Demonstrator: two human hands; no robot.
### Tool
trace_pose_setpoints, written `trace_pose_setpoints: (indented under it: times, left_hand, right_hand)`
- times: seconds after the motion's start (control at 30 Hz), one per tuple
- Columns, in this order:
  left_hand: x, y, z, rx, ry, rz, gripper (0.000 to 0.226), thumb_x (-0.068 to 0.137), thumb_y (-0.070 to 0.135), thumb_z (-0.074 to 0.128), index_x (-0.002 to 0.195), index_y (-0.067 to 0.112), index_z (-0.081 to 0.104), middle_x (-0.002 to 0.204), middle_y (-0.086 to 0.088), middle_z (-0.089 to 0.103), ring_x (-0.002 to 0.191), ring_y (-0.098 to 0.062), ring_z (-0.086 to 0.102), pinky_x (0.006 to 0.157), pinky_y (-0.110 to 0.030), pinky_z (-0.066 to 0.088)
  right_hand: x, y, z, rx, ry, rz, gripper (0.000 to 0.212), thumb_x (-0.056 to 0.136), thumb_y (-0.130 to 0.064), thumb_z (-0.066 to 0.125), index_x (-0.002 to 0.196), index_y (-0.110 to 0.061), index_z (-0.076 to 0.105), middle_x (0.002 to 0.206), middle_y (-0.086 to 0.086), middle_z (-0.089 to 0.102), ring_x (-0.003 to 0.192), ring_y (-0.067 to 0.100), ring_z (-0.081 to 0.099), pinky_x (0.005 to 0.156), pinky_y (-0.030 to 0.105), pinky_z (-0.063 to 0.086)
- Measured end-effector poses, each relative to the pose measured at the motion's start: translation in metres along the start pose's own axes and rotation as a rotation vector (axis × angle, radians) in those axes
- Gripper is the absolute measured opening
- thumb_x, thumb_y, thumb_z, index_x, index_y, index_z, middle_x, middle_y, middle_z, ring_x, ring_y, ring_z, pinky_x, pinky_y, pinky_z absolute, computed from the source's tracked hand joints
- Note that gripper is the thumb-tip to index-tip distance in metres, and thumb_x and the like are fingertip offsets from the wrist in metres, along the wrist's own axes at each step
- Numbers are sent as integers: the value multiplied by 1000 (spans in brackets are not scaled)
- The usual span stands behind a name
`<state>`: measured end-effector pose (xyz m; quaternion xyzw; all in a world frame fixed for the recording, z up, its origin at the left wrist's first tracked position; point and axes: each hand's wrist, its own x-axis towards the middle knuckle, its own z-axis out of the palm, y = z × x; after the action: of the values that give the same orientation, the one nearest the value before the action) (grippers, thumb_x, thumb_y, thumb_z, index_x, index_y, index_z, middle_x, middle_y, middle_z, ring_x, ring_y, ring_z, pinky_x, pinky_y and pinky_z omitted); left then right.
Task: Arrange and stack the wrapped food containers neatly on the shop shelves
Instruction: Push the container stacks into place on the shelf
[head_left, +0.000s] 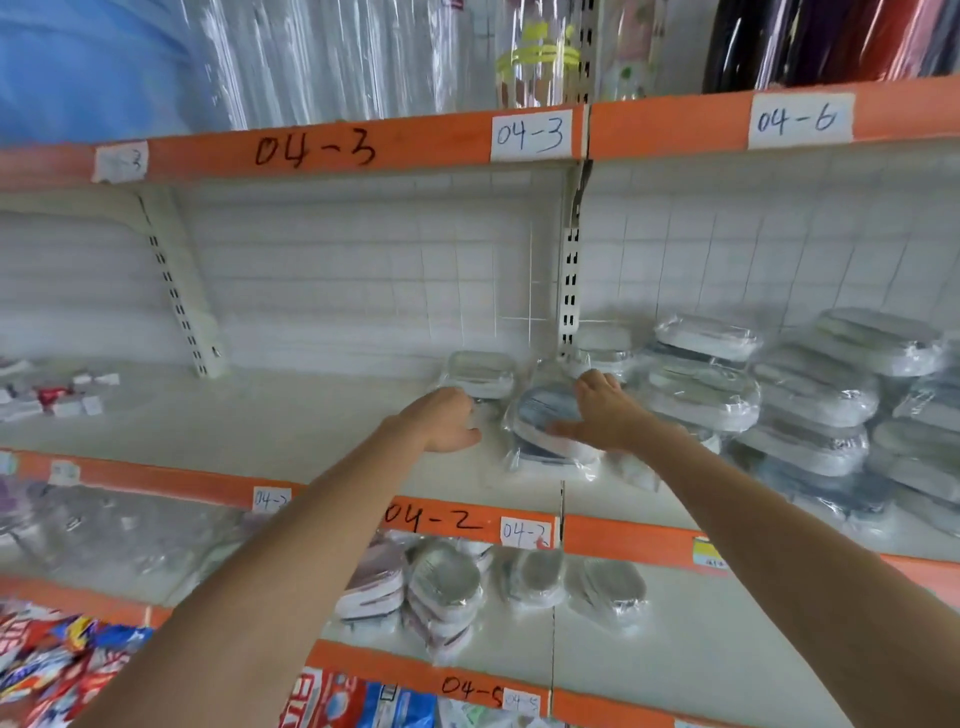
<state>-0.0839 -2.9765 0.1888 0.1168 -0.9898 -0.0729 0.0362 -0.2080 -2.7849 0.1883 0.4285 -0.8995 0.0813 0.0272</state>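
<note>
A wrapped oval container is lain on by the spread, open right hand, its long axis running front-left to back-right. A clear-lidded container is touched just beyond the left hand, whose finger state cannot be told.

Glossy wrap, matt shelf

Wrapped containers right of the slotted metal upright wear shiny, crinkled clear plastic film; the shelf board left of it looks smooth, matt, cream-painted.
</note>
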Motion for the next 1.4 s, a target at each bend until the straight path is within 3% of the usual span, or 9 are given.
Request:
trace_pose_setpoints:
  times: [0.17, 0.37, 0.47, 0.6, 0.7, 0.9, 1.13, 1.4]
  left_hand:
    - [52, -1, -2, -19, 21, -11, 36, 91, 33, 57, 103, -1, 60, 115, -18, 54, 107, -30, 54, 87, -31, 43]
    - [87, -22, 17, -33, 50, -2, 39, 89, 29, 58, 114, -1, 58, 119, -16, 52, 112, -29, 52, 92, -37, 43]
    - [114, -30, 9, -55, 103, 35, 41, 88, 24, 61, 120, -1, 55, 123, -17, 51, 117, -30, 49, 96, -35, 40]
    - [152, -37, 1, -73, 25, 87, 50, 85, 30, 67, 124, 2, 53, 126, -13, 46, 118, -27, 48, 96, -29, 39]
    - [172, -49, 3, 8, -75, 91, 80, 85, 43, 66, 144, 2, 31, 146, -13, 31, 135, -26, 32, 109, -34, 31]
    - [191, -83, 13, 63, -235, 22, 106, 80, 64, 59, 152, 6, 7, 159, -9, 7, 146, -24, 11, 118, -35, 17]
    - [191, -92, 32, 95, -119, 106, 112, 79, 65, 60, 151, 3, 3, 157, -12, 9, 145, -27, 8, 117, -33, 12]
    - [179, -84, 44, 118, 30, 40, 108, 75, 67, 62, 147, 2, 15, 148, -13, 24, 138, -29, 21, 115, -36, 18]
  right_hand:
    - [41, 11, 16, -24, -104, 37, 87, 84, -66, 48, 146, -9, 24, 148, 14, 23, 136, 32, 23, 111, 41, 24]
    - [54, 11, 44, -176, -4, 56, 89, 81, -74, 42, 140, -8, 30, 140, 13, 31, 128, 32, 31, 105, 44, 32]
    - [57, 13, 45, -149, -49, 67, 92, 79, -73, 45, 142, -10, 25, 142, 12, 27, 130, 31, 28, 108, 44, 29]
    - [62, 11, 42, -149, -153, 121, 93, 79, -71, 48, 144, -9, 23, 143, 13, 24, 133, 33, 23, 111, 44, 24]
    - [65, 9, 40, -138, -197, 158, 94, 79, -69, 50, 145, -9, 21, 145, 13, 21, 135, 34, 20, 113, 45, 22]
    - [67, 10, 43, -99, -211, 204, 99, 77, -72, 52, 146, -11, 17, 145, 12, 26, 133, 32, 26, 111, 44, 23]
    - [68, 10, 44, -50, -198, 245, 103, 73, -71, 57, 147, -13, 15, 147, 11, 25, 135, 31, 25, 112, 44, 22]
    - [63, 5, 45, -65, -140, 232, 99, 76, -71, 53, 146, -12, 18, 145, 10, 29, 133, 29, 30, 112, 43, 23]
